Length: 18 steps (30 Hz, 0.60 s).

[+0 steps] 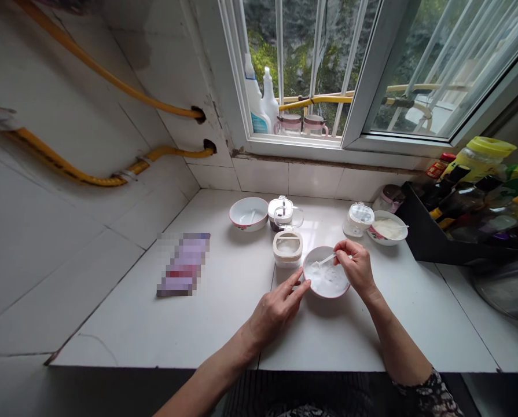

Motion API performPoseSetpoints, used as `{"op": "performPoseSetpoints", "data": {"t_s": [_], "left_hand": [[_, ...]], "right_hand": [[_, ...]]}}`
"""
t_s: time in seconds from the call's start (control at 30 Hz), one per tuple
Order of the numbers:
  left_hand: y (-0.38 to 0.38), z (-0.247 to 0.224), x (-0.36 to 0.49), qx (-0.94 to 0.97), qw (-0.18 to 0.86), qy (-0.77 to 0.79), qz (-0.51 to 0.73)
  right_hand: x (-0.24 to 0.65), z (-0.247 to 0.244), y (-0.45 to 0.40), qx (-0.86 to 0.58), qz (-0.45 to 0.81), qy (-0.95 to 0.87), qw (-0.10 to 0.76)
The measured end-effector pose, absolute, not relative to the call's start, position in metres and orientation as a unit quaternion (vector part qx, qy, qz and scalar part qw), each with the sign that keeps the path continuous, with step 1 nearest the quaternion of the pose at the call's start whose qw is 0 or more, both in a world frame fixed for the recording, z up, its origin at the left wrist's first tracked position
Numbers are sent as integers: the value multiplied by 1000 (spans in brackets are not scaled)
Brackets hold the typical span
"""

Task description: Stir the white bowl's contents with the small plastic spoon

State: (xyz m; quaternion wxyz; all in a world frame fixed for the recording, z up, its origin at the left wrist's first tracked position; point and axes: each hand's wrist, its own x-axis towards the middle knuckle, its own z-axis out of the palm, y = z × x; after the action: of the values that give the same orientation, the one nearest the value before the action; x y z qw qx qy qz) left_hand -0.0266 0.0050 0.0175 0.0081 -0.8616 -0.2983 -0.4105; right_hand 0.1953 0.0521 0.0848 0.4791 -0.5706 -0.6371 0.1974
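A bowl with a pink rim and white contents sits on the counter near my hands. My right hand pinches the handle of a small white spoon, whose tip is in the bowl. Fingertips of my left hand rest against the bowl's left rim, fingers stretched and slightly apart, holding nothing. Just left of the bowl stands a square-lidded jar. Behind it is another jar with its clear lid raised.
A white bowl holding a spoon stands at the back. A lidded jar and a bowl of pale powder are back right, beside a black rack of bottles. A blurred purple item lies left.
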Motion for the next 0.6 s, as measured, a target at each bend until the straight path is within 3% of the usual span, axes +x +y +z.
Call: {"op": "performPoseSetpoints", "data": {"t_s": [0.33, 0.6], "left_hand": [[5, 17, -27, -862, 5, -298, -411], [6, 17, -26, -860, 13, -294, -416]], "right_hand": [[192, 88, 51, -551, 354, -563, 503], [197, 91, 54, -559, 366, -515, 537]]}}
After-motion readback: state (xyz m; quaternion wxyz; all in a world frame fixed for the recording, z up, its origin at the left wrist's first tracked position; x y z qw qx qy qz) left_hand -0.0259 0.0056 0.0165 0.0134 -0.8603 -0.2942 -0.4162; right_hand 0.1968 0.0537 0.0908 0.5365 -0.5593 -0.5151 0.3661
